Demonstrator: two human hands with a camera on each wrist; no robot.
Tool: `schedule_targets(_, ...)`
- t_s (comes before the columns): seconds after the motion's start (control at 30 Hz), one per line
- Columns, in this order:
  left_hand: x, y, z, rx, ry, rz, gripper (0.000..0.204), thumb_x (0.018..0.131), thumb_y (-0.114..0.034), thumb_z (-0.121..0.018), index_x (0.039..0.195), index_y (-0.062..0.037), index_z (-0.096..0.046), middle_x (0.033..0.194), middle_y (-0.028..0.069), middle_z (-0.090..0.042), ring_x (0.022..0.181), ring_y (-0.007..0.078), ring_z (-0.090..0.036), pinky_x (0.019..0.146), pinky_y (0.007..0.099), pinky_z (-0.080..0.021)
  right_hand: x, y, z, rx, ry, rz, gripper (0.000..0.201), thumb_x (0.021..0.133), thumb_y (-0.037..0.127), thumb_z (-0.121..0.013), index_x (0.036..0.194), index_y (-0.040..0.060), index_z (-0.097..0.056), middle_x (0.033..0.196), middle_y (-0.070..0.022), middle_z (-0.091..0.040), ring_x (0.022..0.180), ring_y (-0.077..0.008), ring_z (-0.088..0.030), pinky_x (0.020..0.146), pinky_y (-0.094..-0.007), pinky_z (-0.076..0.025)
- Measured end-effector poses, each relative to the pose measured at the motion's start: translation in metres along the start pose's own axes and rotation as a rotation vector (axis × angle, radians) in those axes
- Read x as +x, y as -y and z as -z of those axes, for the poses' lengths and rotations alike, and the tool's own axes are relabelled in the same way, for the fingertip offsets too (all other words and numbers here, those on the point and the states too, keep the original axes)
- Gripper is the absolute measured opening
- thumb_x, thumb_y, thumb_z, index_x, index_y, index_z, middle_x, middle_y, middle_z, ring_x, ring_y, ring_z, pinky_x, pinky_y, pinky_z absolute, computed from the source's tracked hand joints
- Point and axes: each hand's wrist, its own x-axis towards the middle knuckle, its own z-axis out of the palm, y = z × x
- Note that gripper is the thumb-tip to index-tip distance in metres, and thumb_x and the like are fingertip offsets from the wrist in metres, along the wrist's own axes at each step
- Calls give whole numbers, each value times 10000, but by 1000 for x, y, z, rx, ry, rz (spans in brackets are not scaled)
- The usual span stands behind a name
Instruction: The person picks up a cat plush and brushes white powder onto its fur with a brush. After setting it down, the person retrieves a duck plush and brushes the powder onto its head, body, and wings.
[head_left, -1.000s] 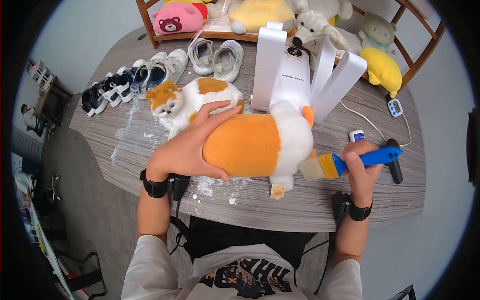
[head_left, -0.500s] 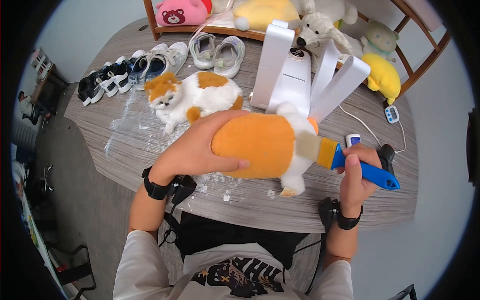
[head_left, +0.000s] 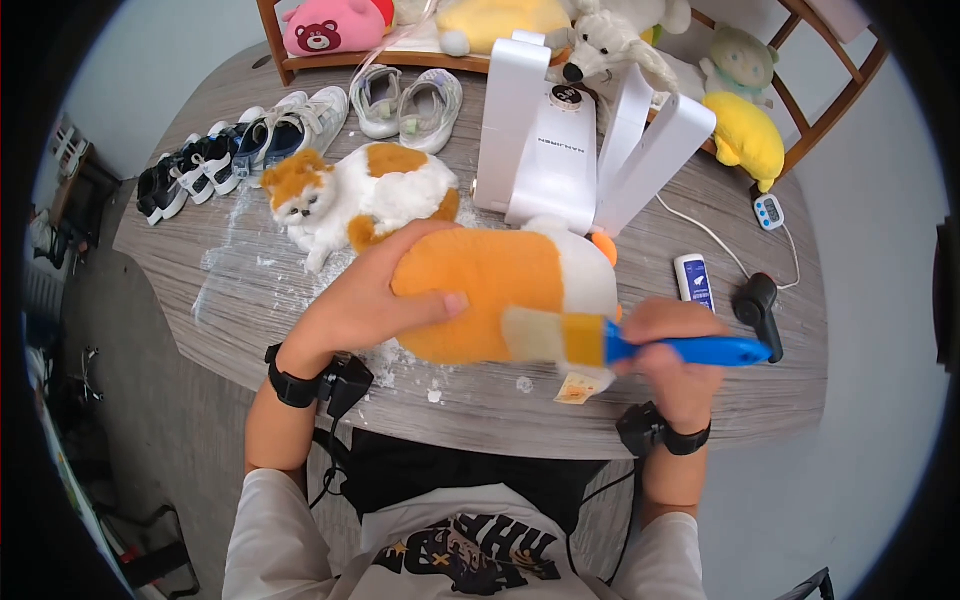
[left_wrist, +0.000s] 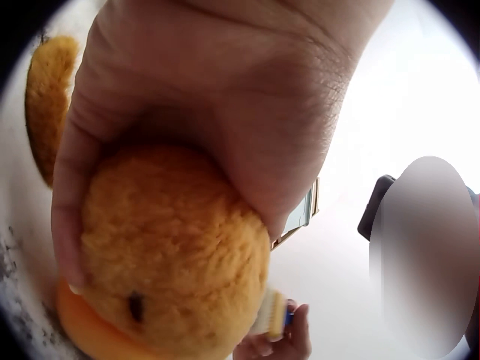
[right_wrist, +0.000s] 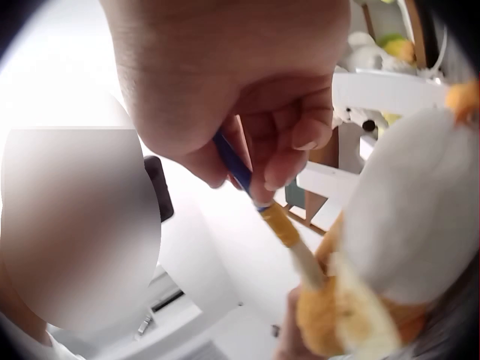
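My left hand grips the rounded orange end of an orange-and-white plush toy, with the thumb over its near side. The toy lies sideways over the table, a paper tag at its near white part. A dark eye shows on its orange face in the left wrist view. My right hand holds a flat brush by its blue handle. Its pale bristles lie against the orange fur. Seen from the right wrist, the toy's white end stands beside the brush.
Behind the toy stands a white appliance with upright arms. A white-and-orange plush cat lies at left, near white flakes and a row of shoes. On the right are a white bottle, a black handheld device and a timer.
The brush has moved left, from the toy's white end to its orange part. My left hand keeps its hold. The head view has shifted slightly.
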Motion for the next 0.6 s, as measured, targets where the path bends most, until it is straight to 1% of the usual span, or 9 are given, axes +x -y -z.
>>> schedule_targets(0.03, 1, 2, 0, 1, 6, 2, 640, 840, -256, -755, 1355, -2, -472, 1192, 116, -617, 1100, 175, -584, 960, 316, -462, -2, -2, 0, 0, -6, -3, 111, 897, 100, -646, 865, -6, -653, 759, -89, -647, 665, -170, -624, 573, -278, -464)
schedule_targets(0.13, 3, 4, 2, -93, -28, 63, 589, 889, -256, -705, 1365, -5, -464, 1206, 104, -609, 1103, 163, -574, 967, 309, -456, -5, -4, 2, -242, -369, -125, 76, 895, 60, -640, 850, -1, -640, 747, -78, -642, 620, -130, -583, 565, -279, -453)
schedule_targets(0.23, 5, 5, 3, -126, -35, 68, 551, 920, -259, -668, 1366, -7, -467, 1217, 97, -603, 1111, 159, -567, 975, 300, -449, -7, -7, 16, -214, -498, -49, 55, 903, 48, -630, 871, 4, -633, 741, -68, -628, 641, -105, -575, 570, -258, -446)
schedule_targets(0.3, 6, 4, 3, -142, -36, 101, 544, 924, -267, -665, 1362, -9, -473, 1216, 95, -603, 1118, 153, -560, 978, 295, -444, -4, -2, 6, -96, -436, -85, 57, 917, 54, -616, 885, 7, -623, 759, -63, -622, 649, -99, -573, 577, -241, -444)
schedule_targets(0.37, 6, 3, 5, -152, -16, 121, 540, 924, -270, -665, 1356, -7, -477, 1214, 95, -604, 1119, 151, -559, 974, 294, -446, -2, 0, -2, -39, -186, -208, 80, 925, 55, -608, 862, 5, -612, 802, -67, -633, 638, -100, -566, 575, -246, -441)
schedule_targets(0.43, 8, 3, 5, -177, -31, 111, 536, 924, -274, -665, 1351, -5, -482, 1213, 95, -605, 1119, 148, -559, 970, 293, -448, -3, -7, 12, -124, -121, -204, 91, 921, 46, -610, 841, 4, -601, 817, -61, -628, 627, -96, -546, 573, -243, -429)
schedule_targets(0.5, 5, 4, 6, -174, -19, 133, 519, 926, -271, -658, 1340, -6, -491, 1209, 92, -608, 1114, 146, -559, 967, 292, -448, -7, -17, 24, -326, -466, -22, 93, 910, 48, -627, 833, 7, -596, 795, -52, -612, 615, -92, -526, 566, -237, -413)
schedule_targets(0.57, 4, 3, 6, -168, -40, 136, 516, 926, -273, -655, 1337, -5, -493, 1208, 92, -609, 1112, 146, -560, 968, 292, -446, -6, -21, 31, -419, -542, 5, 84, 904, 59, -635, 849, 13, -591, 777, -51, -597, 604, -89, -505, 547, -239, -407)
schedule_targets(0.6, 5, 3, 6, -168, -52, 144, 514, 926, -274, -652, 1334, -3, -494, 1206, 91, -610, 1110, 147, -561, 969, 291, -445, -5, -20, 31, -219, -552, -14, 76, 904, 60, -634, 863, 13, -591, 773, -56, -597, 602, -91, -508, 540, -242, -409)
